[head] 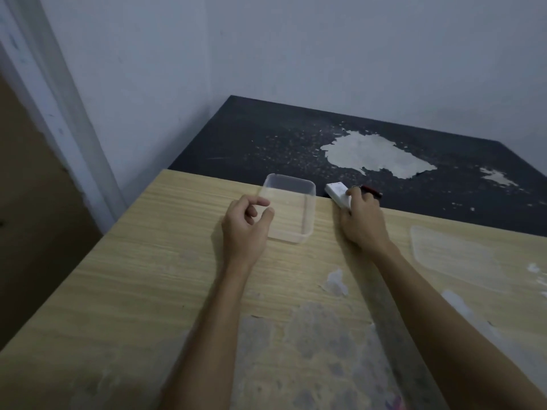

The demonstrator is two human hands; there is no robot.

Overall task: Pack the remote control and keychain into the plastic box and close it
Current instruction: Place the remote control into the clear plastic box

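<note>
Head view: the right hand (362, 221) is laid over the near end of the white remote (337, 194), at the far edge of the wooden tabletop (148, 291). Its grip is closed around the remote, though whether the remote is lifted cannot be told. The keychain (371, 190), a red and dark shape, is seen just beyond the fingertips, near or touching the remote. The left hand (247, 223) is held at the near left wall of the box (291, 213), fingers curled with a gap between thumb and forefinger, nothing pinched; contact with the wall cannot be told. The box is open and empty. The lid (453, 258) is lying flat, well apart to the right.

Risks: remote and keychain are at the tabletop edge, so either could be pushed off onto the lower dark surface (296, 134) by a careless grab. The light box could be slid if unsteadied during loading.

Count: one box, one lid, one remote, one keychain, two hands.
</note>
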